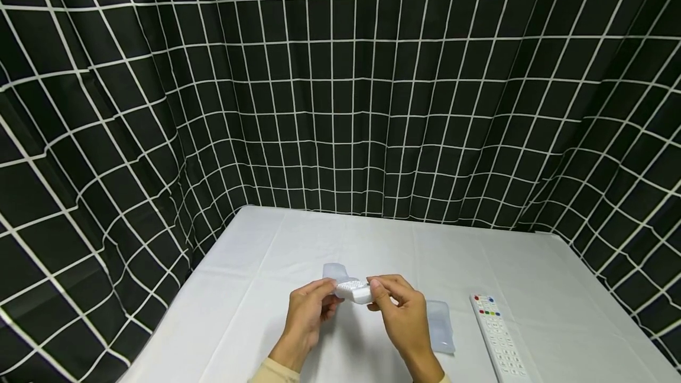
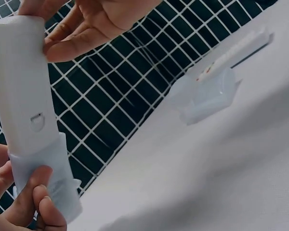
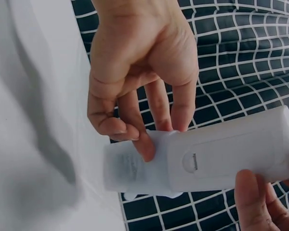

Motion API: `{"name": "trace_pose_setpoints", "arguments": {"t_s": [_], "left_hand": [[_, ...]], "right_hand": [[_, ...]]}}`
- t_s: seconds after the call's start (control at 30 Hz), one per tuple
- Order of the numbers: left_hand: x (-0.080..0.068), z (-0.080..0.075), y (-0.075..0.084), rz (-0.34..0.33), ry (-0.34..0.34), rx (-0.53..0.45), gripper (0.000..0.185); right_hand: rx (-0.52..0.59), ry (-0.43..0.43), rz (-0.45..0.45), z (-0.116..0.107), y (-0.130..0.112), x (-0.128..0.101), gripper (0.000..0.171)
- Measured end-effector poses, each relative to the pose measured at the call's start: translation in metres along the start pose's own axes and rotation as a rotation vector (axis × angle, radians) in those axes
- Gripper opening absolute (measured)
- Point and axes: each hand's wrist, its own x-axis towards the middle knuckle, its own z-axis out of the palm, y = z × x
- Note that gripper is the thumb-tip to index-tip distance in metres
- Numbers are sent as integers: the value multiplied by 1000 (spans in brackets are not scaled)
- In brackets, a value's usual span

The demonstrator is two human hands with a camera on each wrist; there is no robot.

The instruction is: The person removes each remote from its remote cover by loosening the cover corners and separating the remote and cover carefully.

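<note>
My left hand (image 1: 308,312) pinches a pale translucent sleeve (image 2: 62,192) fitted round one end of a white remote control (image 1: 354,291). Its thumb and fingers press on the sleeve from both sides, as the right wrist view also shows. The far end of the remote is held by the thumb and fingers of my right hand (image 1: 401,315). The remote is raised above the table, keys facing up in the head view. Both wrist views show its plain back, with a small battery-cover catch (image 3: 190,162); part of the remote lies inside the sleeve.
A second translucent sleeve (image 1: 439,327) lies on the white-covered table (image 1: 239,288), right of my right hand. Farther right is another white remote (image 1: 497,336) with coloured buttons, face up. Black curtains (image 1: 351,99) with a white grid stand round the table's back and sides.
</note>
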Motion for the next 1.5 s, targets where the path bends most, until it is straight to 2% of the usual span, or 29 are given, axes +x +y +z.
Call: {"name": "trace_pose_setpoints", "arguments": {"t_s": [0.27,0.37,0.47,0.67,0.97,1.27,1.5], "left_hand": [[5,7,2,21,84,-29,29],[5,8,3,25,87,-27,25],[6,9,4,36,60,-20,21],[3,14,8,74,-11,-15,20],[1,19,9,109,-58,3,18],[-3,17,10,147,-157,45,14],[-3,20,8,147,-186,53,42]], "right_hand": [[-61,17,206,-1,-2,-2,8],[-76,-1,286,-3,-1,-2,8],[-107,-9,349,-3,1,-3,10],[-198,16,395,-2,4,-4,9],[-229,39,431,-2,8,-2,13],[-251,23,520,-1,11,-1,19],[-201,-49,557,-2,14,-2,32]]}}
